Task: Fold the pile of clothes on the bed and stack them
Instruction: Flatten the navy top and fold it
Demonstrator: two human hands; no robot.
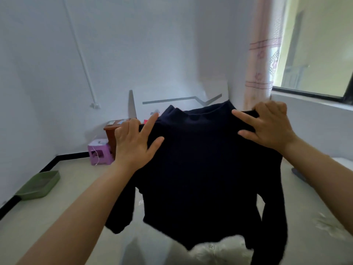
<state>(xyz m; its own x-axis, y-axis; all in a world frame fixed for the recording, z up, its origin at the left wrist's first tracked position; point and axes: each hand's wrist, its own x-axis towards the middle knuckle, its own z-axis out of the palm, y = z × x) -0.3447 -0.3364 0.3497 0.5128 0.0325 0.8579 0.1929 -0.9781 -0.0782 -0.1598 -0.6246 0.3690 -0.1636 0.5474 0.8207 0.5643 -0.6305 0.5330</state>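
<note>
While both hands hold it up by the shoulders, the dark navy high-neck sweater point(202, 169) hangs open in front of the camera, collar at top, both sleeves dangling down its sides, hem above pale crumpled fabric point(217, 251) at the bottom of the view. Can't tell whether that fabric is bedding or more clothes. Bed surface itself isn't clearly identifiable.

Left hand point(133, 142) grips the sweater's left shoulder: thumb and index finger lie straight on the near side, remaining fingers curled over the top edge. Right hand point(267, 127) grips the sweater's right shoulder the same way, fingers hooked over the seam.

Left of the sweater: green tray point(38, 185) on the floor by the wall, purple plastic stool point(100, 153) closer to the sweater, brown wooden table point(112, 134) just behind the stool. Right of the sweater: pink patterned curtain point(261, 60) beside the window point(321, 46).
</note>
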